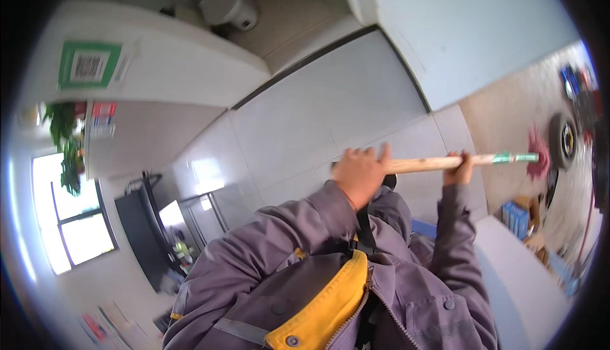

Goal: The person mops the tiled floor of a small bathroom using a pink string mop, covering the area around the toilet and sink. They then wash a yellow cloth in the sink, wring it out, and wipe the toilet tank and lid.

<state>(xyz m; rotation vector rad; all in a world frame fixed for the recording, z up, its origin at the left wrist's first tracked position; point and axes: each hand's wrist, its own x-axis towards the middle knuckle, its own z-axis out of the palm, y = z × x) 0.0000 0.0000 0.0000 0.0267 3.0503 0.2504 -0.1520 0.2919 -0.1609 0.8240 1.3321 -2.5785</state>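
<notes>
A mop with a pale wooden handle [419, 164] lies nearly level across the front of my body. Its pink stringy head [537, 154] is at the far right, past a stretch of handle wrapped in green and white. My left hand [360, 173] is closed round the handle near its left end, the thumb pointing up. Farther along, my right hand [459, 169] grips the same handle from below. Both arms wear grey-purple sleeves.
A wheel with a tyre [563, 141] stands close to the mop head, with blue and brown boxes [522, 218] nearer me. A doorway ahead shows a white toilet [227, 4]. White walls flank the grey tiled floor [286, 124]. A dark monitor [141, 239] is at left.
</notes>
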